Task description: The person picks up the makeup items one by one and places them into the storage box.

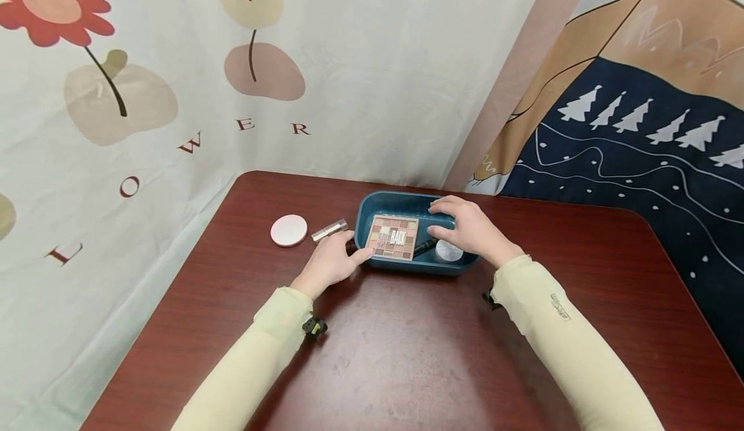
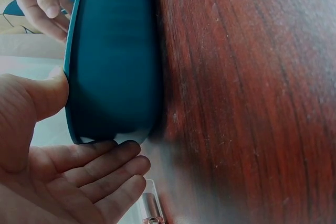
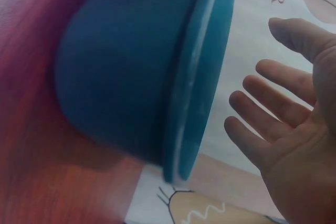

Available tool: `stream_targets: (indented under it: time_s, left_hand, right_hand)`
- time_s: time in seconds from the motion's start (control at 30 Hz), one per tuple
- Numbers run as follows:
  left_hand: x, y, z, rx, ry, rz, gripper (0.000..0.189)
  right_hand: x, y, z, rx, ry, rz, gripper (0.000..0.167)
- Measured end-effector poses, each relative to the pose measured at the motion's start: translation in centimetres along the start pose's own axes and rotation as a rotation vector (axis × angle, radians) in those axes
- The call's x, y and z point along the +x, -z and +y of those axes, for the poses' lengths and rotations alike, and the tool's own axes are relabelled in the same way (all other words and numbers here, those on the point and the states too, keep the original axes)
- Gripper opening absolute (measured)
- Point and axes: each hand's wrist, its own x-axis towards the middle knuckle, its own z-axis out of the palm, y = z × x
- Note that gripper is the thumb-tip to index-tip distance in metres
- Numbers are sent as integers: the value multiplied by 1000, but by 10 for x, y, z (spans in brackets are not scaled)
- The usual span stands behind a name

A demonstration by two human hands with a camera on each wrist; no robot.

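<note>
Bin: near the table's far edge, palette inside
Left hand: fingers extended, thumb touching bin's near-left corner
Right hand: spread above bin's right end
Room: broad on near side

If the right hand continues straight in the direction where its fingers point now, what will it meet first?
Probably the far wall of the blue tray: the right hand points across the tray's inside. The hand's height is unclear, so it may clear the rim, or brush the makeup palette first.
</note>
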Motion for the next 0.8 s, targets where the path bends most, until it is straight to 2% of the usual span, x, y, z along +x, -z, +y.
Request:
stream_targets:
  time_s: [0.4,0.8]
  left_hand:
    - [2,-2,-3,-4,-15,14,74]
    - [2,-2,-3,-7,-22,15,75]
  right_hand:
    - [-29,3,18,71,-45,161,39]
    - [-52,-2,39,95,-73,263,33]
